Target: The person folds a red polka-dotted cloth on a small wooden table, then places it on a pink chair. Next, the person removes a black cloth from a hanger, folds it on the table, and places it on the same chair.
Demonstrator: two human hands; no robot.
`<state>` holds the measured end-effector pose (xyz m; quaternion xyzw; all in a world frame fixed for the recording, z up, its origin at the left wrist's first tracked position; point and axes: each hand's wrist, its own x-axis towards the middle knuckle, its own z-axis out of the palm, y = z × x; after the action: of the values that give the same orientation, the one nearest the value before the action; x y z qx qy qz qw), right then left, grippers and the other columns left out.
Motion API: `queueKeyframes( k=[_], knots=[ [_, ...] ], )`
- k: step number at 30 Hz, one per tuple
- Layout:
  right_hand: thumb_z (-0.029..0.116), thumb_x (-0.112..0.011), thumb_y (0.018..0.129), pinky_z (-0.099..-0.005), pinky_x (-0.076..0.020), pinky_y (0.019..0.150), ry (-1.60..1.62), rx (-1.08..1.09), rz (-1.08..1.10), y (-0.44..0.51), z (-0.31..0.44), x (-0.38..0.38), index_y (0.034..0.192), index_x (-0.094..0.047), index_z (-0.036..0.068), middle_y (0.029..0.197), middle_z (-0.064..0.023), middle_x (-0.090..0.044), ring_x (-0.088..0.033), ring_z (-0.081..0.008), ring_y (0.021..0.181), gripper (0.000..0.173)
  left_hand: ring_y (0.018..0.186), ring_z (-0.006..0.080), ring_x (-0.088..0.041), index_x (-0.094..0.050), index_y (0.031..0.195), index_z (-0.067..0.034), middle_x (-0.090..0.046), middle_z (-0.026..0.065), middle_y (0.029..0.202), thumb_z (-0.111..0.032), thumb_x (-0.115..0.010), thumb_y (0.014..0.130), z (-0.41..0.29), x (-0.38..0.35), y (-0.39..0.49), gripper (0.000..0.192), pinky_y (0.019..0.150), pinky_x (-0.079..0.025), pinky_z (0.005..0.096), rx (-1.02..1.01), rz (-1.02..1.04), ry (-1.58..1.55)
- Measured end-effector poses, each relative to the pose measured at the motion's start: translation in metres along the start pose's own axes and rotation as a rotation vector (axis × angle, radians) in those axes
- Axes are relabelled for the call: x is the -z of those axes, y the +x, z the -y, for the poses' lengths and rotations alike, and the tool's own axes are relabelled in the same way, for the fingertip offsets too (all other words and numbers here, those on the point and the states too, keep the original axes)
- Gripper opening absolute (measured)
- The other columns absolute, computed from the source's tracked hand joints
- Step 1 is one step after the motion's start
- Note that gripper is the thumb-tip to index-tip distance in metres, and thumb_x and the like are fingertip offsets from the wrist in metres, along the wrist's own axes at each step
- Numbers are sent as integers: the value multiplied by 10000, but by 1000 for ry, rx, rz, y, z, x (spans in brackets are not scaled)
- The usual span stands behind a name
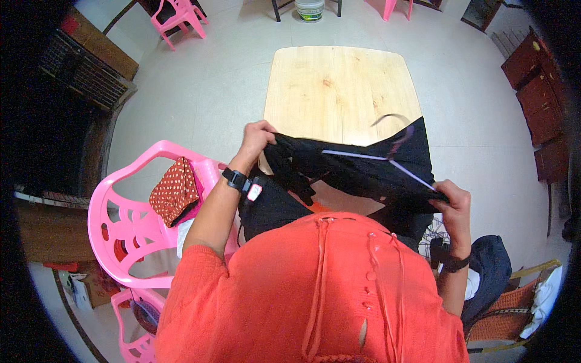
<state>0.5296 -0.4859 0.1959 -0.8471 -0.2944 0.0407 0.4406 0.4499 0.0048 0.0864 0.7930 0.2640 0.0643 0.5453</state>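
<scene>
A black garment [363, 168] is stretched between my two hands over the near end of a light wooden table [340, 90]. My left hand [259, 137] pinches its upper left edge. At the right, my right hand [454, 204] grips the cloth beside the lower end of a pale purple clothes hanger [411, 174]. The hanger lies against the black fabric, its blurred hook [391, 116] pointing toward the table. Whether the right fingers also hold the hanger is hard to tell. A gap in the cloth shows between the hands.
A pink plastic chair [131, 181] at my left bears folded cloth with polka dots [177, 190]. Several wire hangers [433, 238], a dark cloth [490, 258] and a woven orange-brown chair [504, 313] are at my right. A bucket [310, 10] stands beyond the table.
</scene>
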Motion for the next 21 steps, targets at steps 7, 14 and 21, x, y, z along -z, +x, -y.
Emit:
queueKeyframes(
  k=[7,14,21],
  knots=[
    [-66,-663,705,-214,-447,651,301,-166,-131,-12,-6,15,860,-668,-7,773,18,-616,-563,-75,713,165,1108,218,-566,-498,1398,-80,-591,117,1275,12,-680,660,-59,-24,-30,766,783,-568,275,-428,-40,-227],
    [-57,-673,682,-234,-455,664,296,-195,-34,-10,-14,-9,848,-671,-18,760,-21,-640,-583,-102,717,171,1061,325,-552,-636,1161,-54,-598,147,1080,-353,-805,697,-124,-74,-63,578,893,-486,412,-688,-175,363],
    [-40,-716,667,-278,-476,675,183,-275,134,-5,-35,-32,911,-655,-1,733,-41,-637,-597,-141,711,255,628,206,-628,-661,835,20,-647,150,689,-83,-659,712,-92,-102,-59,160,610,-498,313,-502,74,133]
  ],
)
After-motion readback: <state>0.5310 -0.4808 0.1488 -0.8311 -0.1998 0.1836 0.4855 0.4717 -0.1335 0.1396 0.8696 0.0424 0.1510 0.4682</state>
